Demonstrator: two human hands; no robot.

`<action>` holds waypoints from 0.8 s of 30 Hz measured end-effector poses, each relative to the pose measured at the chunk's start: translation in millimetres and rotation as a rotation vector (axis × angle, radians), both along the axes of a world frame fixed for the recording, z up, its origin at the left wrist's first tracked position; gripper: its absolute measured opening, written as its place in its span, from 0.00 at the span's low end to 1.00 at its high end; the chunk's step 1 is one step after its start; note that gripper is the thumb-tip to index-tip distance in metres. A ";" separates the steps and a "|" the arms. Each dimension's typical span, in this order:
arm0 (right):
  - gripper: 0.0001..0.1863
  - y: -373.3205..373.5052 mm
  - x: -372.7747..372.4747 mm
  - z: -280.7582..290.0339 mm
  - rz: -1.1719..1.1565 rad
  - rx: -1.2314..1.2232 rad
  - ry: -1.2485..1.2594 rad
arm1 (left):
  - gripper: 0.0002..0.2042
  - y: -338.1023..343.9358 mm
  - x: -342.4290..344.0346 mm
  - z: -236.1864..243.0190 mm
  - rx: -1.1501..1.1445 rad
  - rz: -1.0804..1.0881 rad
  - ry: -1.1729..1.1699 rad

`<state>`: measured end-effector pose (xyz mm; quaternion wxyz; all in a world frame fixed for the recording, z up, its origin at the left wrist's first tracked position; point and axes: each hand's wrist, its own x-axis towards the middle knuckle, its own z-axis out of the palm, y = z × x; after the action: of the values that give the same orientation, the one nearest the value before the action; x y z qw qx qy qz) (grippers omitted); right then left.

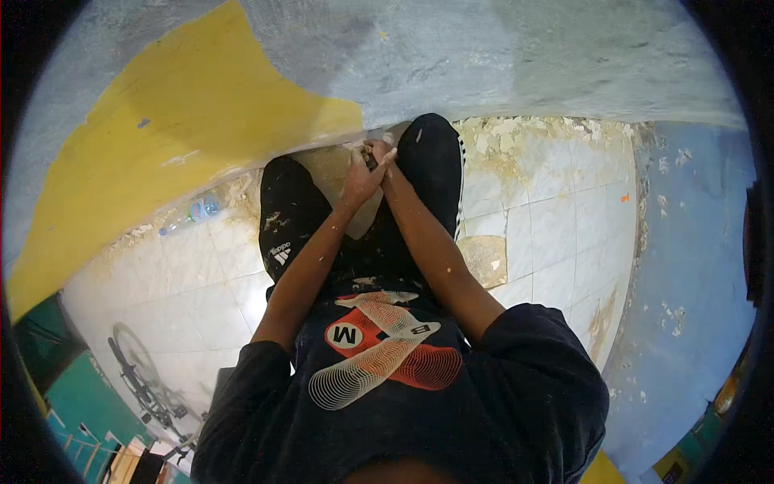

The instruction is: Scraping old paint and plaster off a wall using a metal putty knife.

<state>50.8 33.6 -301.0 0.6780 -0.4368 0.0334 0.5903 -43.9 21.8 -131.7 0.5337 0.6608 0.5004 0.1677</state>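
Between my raised knees, close to the foot of the painted wall (306, 121), my two hands meet. My left hand (359, 182) has its fingers curled in, pressed near the right one. Pale dust coats my right hand (385, 156), whose fingers are bent around toward the left hand. A small dark brownish thing (370, 158) shows in the gap between them; its kind is too small to tell. Just beyond the hands is the lower wall, where yellow and grey paint end.
Paint flakes and crumbs (516, 137) lie along the wall base on the white tiled floor (556, 202). A clear plastic bottle (201, 208) lies at left by the wall. A bare patch (484, 260) breaks the tiles at right. A bicycle (145, 391) is behind at lower left.
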 end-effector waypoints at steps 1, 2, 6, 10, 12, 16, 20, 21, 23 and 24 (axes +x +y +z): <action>0.16 -0.8 3.2 -1.7 0.206 -0.022 -0.260 | 0.35 -0.1 -0.3 2.1 0.089 0.010 -0.087; 0.16 -1.2 6.3 -3.7 0.412 -0.045 -0.520 | 0.35 0.6 -0.5 5.0 0.060 0.013 -0.027; 0.16 -0.6 7.0 -15.2 0.469 -0.117 -0.491 | 0.39 0.2 -0.6 14.5 -0.030 0.006 -0.010; 0.18 6.6 5.9 -22.3 0.229 -0.116 -0.130 | 0.40 -2.6 -2.2 1.9 0.123 0.004 -0.013; 0.18 9.0 6.0 -18.7 0.359 0.505 -0.052 | 0.40 -0.8 -3.9 -11.0 0.176 0.016 0.005; 0.17 17.5 0.4 11.3 0.236 -0.048 -0.126 | 0.40 14.0 -1.0 -28.9 -0.086 -0.026 0.028; 0.16 16.5 -5.8 74.1 -0.028 -0.339 0.133 | 0.39 26.2 -6.8 -17.9 -0.206 -0.007 -0.201; 0.16 8.6 -5.5 92.8 0.012 -0.290 0.153 | 0.36 23.8 -12.0 -11.1 -0.188 0.074 -0.218; 0.13 -15.3 2.1 131.3 0.149 -0.267 -0.045 | 0.33 19.3 -24.7 5.8 -0.154 0.157 -0.250; 0.12 -28.0 4.7 149.3 0.177 -0.232 -0.037 | 0.32 17.2 -34.7 15.9 -0.096 0.161 -0.264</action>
<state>55.5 5.6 -151.7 0.5687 -0.5244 0.0505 0.6317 -78.6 39.0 -115.8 0.6106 0.5647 0.4844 0.2713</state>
